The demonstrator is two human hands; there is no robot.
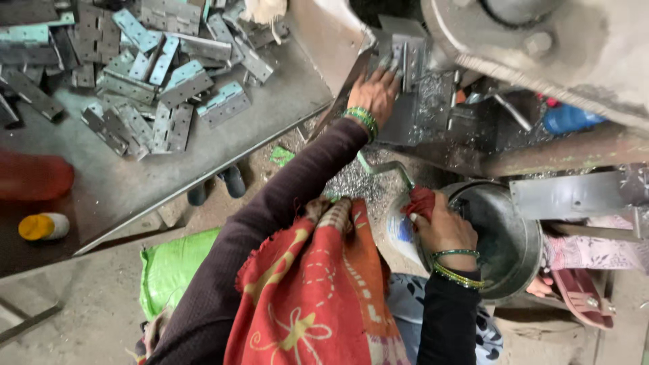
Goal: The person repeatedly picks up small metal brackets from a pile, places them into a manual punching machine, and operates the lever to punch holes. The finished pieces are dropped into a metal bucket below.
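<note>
My left hand (375,91) reaches forward and holds a grey metal hinge (410,57) flat against the machine's work bed (433,108), fingers spread over it. My right hand (443,228) is closed around a lever handle wrapped in red cloth (420,201); the handle's bent metal rod (385,167) runs up toward the machine. Both wrists wear green bangles. A red and orange shawl hangs over my chest.
Several loose hinges (155,74) lie piled on the grey table (115,182) at the left. A metal basin (510,236) sits under my right hand. Metal shavings (351,182) cover the floor. A green sack (169,270), a yellow-capped bottle (42,226) and a sandalled foot (574,290) are nearby.
</note>
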